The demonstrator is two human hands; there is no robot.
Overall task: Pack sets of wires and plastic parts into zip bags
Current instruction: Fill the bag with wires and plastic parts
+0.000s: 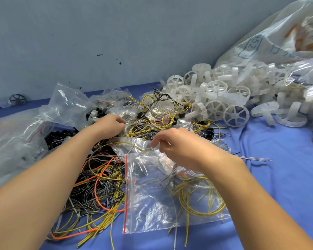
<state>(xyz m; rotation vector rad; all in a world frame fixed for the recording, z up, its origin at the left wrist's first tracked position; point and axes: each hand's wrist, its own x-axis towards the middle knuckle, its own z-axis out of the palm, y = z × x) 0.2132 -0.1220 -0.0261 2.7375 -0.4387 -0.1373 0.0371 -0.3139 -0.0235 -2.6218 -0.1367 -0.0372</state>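
Observation:
A tangle of yellow, orange, black and grey wires [105, 188] covers the blue cloth in front of me. My left hand [108, 124] reaches into the far part of the tangle, its curled fingertips in among yellow and grey wires [143, 125]. My right hand [177, 147] hovers over crumpled clear plastic [132, 145], its fingers curled down; whether they pinch anything I cannot tell. A clear zip bag with a red seal strip [152, 201] lies flat under my right wrist. White plastic wheel parts [217, 98] are heaped at the back right. Small black rings [209, 133] lie among the wires.
A big clear sack [282, 40] leans against the wall at the right. Crumpled clear bags [22, 138] with black parts lie at the left. A dark wheel [17, 99] rests far left by the wall. The blue cloth [278, 177] is bare at right.

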